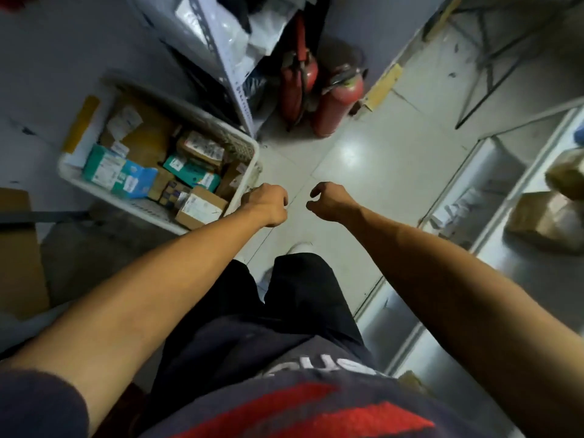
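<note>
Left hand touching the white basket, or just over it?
Cannot tell. In the head view the left hand overlaps the white basket at its near corner; the fingers are hidden and blurred, so neither contact nor gap shows.

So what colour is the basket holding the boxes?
The basket is white, with perforated sides; the head view shows it.

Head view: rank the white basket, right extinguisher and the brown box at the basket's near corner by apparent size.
1. white basket
2. right extinguisher
3. brown box
The extinguisher stands farther off, so its true size stays unsure.
</note>
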